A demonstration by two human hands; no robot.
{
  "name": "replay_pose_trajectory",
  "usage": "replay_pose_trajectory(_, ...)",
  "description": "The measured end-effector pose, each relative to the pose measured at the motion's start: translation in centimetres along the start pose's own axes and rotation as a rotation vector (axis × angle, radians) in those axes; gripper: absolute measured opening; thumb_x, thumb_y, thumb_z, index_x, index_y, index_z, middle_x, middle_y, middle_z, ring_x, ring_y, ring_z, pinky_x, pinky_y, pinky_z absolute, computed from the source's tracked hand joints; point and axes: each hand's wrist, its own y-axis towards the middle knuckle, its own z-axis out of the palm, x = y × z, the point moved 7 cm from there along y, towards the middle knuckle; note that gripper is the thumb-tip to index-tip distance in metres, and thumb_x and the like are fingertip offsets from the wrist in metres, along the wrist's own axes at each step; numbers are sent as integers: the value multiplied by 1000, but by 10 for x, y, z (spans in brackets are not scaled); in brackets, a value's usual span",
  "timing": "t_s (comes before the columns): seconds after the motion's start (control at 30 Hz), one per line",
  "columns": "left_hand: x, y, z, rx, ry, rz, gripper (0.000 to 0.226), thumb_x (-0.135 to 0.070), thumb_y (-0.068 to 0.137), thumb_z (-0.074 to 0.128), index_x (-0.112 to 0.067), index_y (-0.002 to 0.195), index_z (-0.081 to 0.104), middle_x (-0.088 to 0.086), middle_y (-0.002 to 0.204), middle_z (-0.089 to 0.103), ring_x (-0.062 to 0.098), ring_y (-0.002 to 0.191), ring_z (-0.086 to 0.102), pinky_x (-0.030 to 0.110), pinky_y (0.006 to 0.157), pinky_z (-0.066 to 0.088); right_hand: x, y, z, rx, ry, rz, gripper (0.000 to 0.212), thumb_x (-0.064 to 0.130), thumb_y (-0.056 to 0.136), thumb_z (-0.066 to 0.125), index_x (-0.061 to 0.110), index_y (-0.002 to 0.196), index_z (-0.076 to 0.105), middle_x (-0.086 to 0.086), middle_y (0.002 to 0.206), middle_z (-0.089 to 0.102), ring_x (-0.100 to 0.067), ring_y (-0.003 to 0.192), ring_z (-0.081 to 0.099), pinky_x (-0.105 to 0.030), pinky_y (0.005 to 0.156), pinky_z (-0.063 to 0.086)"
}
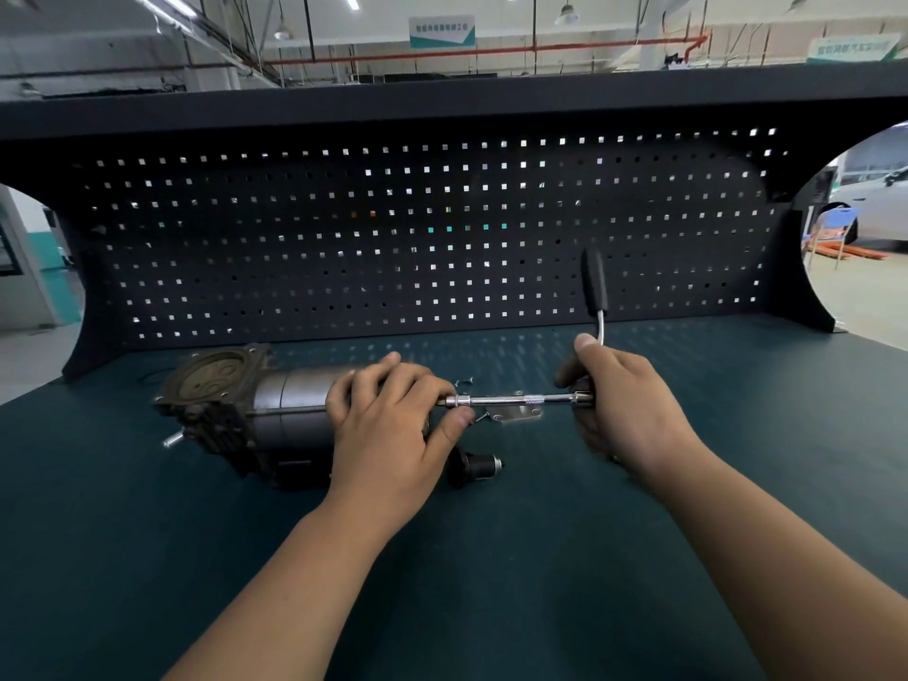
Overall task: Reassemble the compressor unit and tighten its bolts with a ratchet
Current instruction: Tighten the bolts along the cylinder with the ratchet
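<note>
The compressor unit (275,410) lies on its side on the dark green bench, its round valve-plate end facing left. My left hand (393,425) rests over its right end, and thumb and forefinger pinch the socket end of a chrome extension bar (511,400). That bar runs level to the right into the ratchet head, which my right hand (619,400) grips. The ratchet's black handle (593,287) sticks up and away from my right hand. The compressor's right end face is hidden under my left hand.
A small metal bracket plate (516,416) and a few loose screws (464,381) lie on the bench between my hands. A black cylindrical fitting (479,466) lies just in front of the compressor. A dark pegboard (442,228) walls off the back of the bench.
</note>
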Motion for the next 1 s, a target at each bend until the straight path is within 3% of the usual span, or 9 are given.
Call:
replay_pose_trajectory(0.07,0,0,0,-3,1,2,40,-56,89,38,-28,94,66,-13,103,63,17,120,34,33,95,15,-10,1,8,84,185,145,45,44,98,39,12,72,55,-2,40,29,-17,32,23,-20,40,23)
replay_pose_trajectory(0.17,0,0,1,-6,8,1,41,-56,88,39,-27,92,67,-12,102,62,18,120,35,34,95,16,-19,-1,14,128,202,235,47,44,99,38,11,69,53,-3,42,25,-15,32,20,-19,39,21)
replay_pose_trajectory(0.43,-1,0,-1,-23,15,6,42,-55,90,37,-25,88,66,-11,99,62,17,119,35,36,94,17,-17,-1,12,98,179,226,48,46,97,39,10,69,54,-1,41,28,-16,32,23,-21,38,22)
replay_pose_trajectory(0.57,-1,0,-1,-21,17,0,42,-54,91,36,-25,87,66,-11,98,62,19,119,37,35,93,17,-5,0,0,-18,-40,19,46,49,93,40,20,67,62,8,40,45,-12,40,41,-26,50,31)
replay_pose_trajectory(0.63,-1,0,-1,-13,17,-3,42,-54,91,36,-25,87,66,-11,98,62,22,119,40,36,94,17,9,-5,-7,-88,-251,-210,41,50,93,38,25,71,62,20,54,58,-2,51,52,-27,54,34)
replay_pose_trajectory(0.7,-1,0,0,-1,22,-3,42,-54,91,36,-25,87,66,-11,99,62,24,119,43,36,94,17,22,-14,-8,-87,-407,-427,31,46,90,35,24,79,55,29,62,58,0,60,53,-28,54,35)
replay_pose_trajectory(0.8,0,0,0,6,27,-5,43,-54,91,35,-24,87,65,-11,99,62,25,119,44,36,94,17,30,-21,-8,-105,-498,-604,19,36,88,37,23,87,51,18,53,53,-4,53,49,-25,55,36)
replay_pose_trajectory(0.93,0,0,1,-1,23,3,41,-55,91,36,-25,88,64,-12,99,62,20,119,37,35,94,17,38,-27,-8,-137,-499,-704,32,38,90,37,14,90,58,17,50,43,-1,53,46,-31,54,34)
replay_pose_trajectory(1.0,1,0,1,4,15,5,41,-55,91,36,-26,89,64,-13,101,61,18,120,35,35,94,16,40,-29,-7,-129,-516,-729,45,46,87,30,12,91,59,17,52,43,-9,51,46,-33,56,38)
